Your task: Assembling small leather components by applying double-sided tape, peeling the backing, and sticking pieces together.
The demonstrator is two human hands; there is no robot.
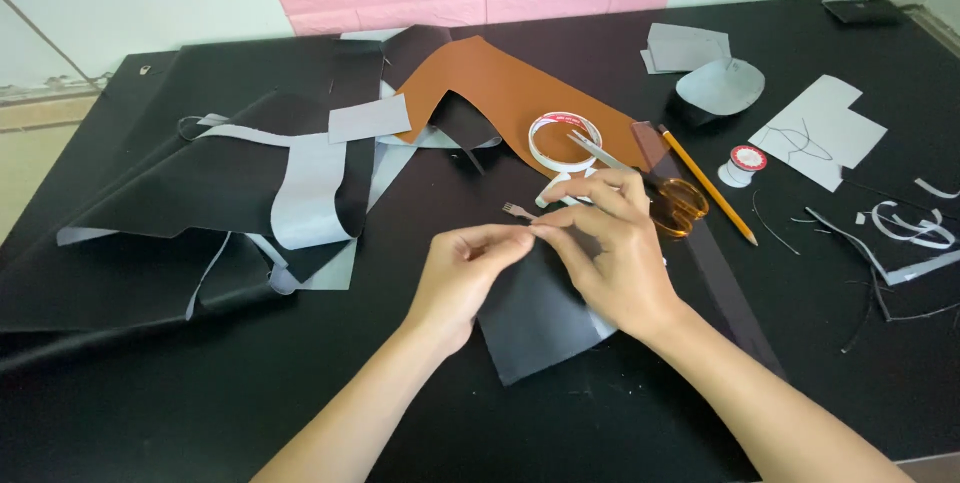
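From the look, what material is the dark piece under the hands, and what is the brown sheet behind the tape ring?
The dark piece looks like thin leather or imitation leather: matte, with a soft sheen, lying flat with clean-cut edges. The brown sheet seems the same kind of material in tan, smooth and limp, with a cut outline. Real or synthetic cannot be told.

A leathercraft workshop; leather offcuts, scissors, tape roll crowd the worktable.

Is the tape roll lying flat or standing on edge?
Flat. The tape roll lies on its side on the brown sheet; its round opening faces up, with the scissors blades across it.
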